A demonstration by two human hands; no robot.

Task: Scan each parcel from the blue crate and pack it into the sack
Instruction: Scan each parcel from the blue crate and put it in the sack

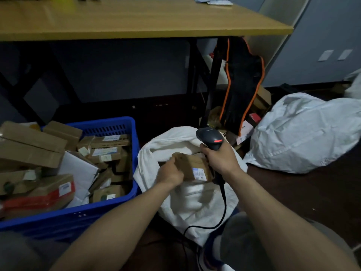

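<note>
1. Head view, centre: left grip (170, 173) curled round the left end of a brown parcel (192, 165), holding it over the open mouth of the white sack (195, 204).
2. On the parcel face, toward 5 o'clock, a white label with a blue strip; print too small to read.
3. Right grip (218, 158) at 3 o'clock of the parcel, clenched round the handle of a dark scanner (210, 136). Scanner head toward 12 o'clock, with a red light strip on it.
4. Black cable (224, 210) hanging from the scanner handle toward 6 o'clock, across the sack cloth.
5. Blue crate (109, 123) at 9 o'clock of the sack, just beside it, full of brown cartons (103, 151) and one white mailer (78, 169).
6. Second white sack (302, 133), filled, on the floor at 3 o'clock, apart from the first one.
7. Wooden table (136, 18) at 12 o'clock. By its right leg, a black bag with orange trim (242, 85).
</note>
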